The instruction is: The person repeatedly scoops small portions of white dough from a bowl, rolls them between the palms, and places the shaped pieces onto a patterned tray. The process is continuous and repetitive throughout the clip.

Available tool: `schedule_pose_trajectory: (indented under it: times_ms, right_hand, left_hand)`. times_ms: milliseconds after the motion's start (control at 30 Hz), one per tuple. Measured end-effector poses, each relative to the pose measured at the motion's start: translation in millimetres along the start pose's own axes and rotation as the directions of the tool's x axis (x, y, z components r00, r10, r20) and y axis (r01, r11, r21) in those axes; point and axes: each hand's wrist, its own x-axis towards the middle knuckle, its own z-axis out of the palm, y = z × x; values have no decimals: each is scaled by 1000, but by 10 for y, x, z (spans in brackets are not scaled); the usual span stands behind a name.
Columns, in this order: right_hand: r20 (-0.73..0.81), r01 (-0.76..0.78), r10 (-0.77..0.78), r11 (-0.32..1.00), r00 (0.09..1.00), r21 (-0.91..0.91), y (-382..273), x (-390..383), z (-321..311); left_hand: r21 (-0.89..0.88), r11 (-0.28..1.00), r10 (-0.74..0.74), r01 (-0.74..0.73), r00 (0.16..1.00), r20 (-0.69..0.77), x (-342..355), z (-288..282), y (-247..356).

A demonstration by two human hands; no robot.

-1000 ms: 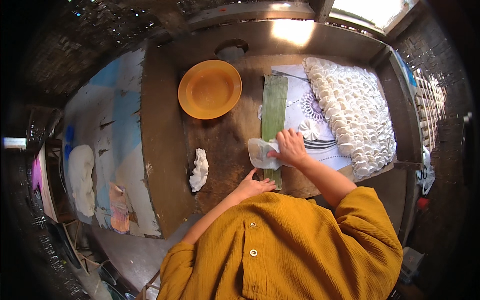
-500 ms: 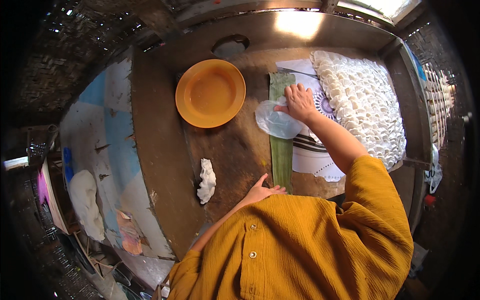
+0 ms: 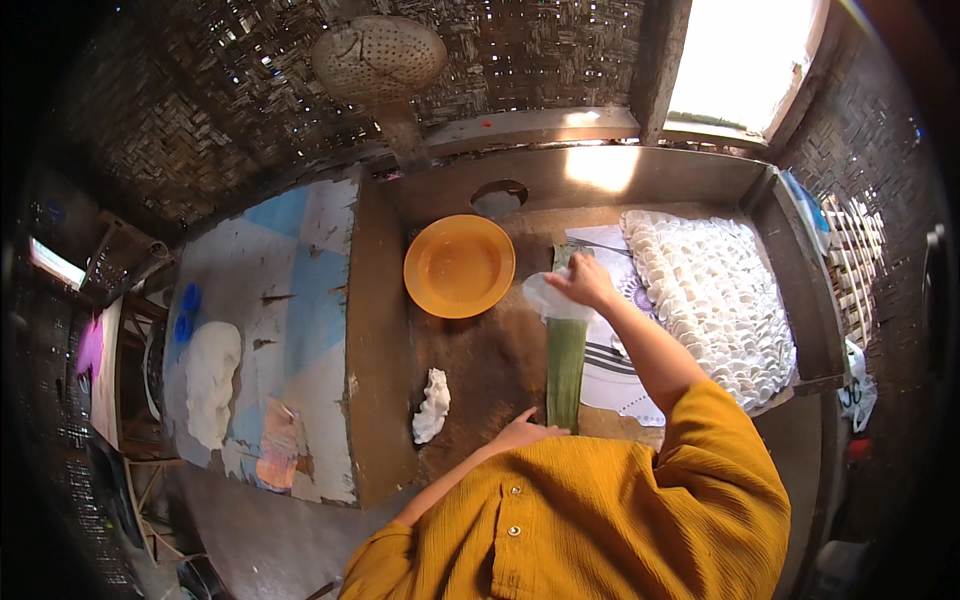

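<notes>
A long green leaf strip (image 3: 566, 375) lies lengthwise before me on the brown wooden worktop. Across its upper part rests a thin translucent plastic sheet (image 3: 548, 298), pinched at its edge by the curled fingers of my right hand (image 3: 585, 280). My left hand (image 3: 522, 432) stretches out at the strip's near end, its fingers extended and partly hidden by my shirt. Left of the strip is a lumpy piece of white dough (image 3: 432, 407). To the right, overlapping rows of thin white rounds (image 3: 705, 300) cover much of a patterned white sheet (image 3: 627, 395).
An orange bowl (image 3: 460, 266) stands left of the leaf's far end. Raised wooden boards (image 3: 510, 170) border the worktop. Farther left, a larger white dough mass (image 3: 212, 385) lies on a worn blue-and-white surface (image 3: 310, 290). A round woven utensil (image 3: 380, 60) is by the back wall.
The view has tilted upward, showing more wall. My right hand's fingers have gone from spread over the leaf to curled on the plastic sheet. My left hand stays by the leaf's near end.
</notes>
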Motion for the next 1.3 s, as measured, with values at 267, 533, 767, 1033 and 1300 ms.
schedule_pose_trajectory:
  times_ms: [267,533,767,1033,1300]
  right_hand:
    - [246,-201,81,835,966,513,146,-1290,-185]
    - [34,188,-191,978,981,95,221,-1509,-176]
    - [-62,371,-392,794,918,481,-361,-1765,-248]
    - [468,-375,-196,375,862,848,-256,-1953,-124]
    - [471,-271,-237,569,849,776,-255,-1999,-106]
  left_hand:
    - [-968,238,-438,-74,882,-175,226,-211,114]
    - [509,822,265,256,620,-738,40,-554,473]
    - [-459,887,-281,51,848,-448,-15,-746,914]
    - [-834,529,-296,-156,887,-354,-405,-1045,960]
    - [-825,549,-318,-131,880,-352,-416,-1107,922]
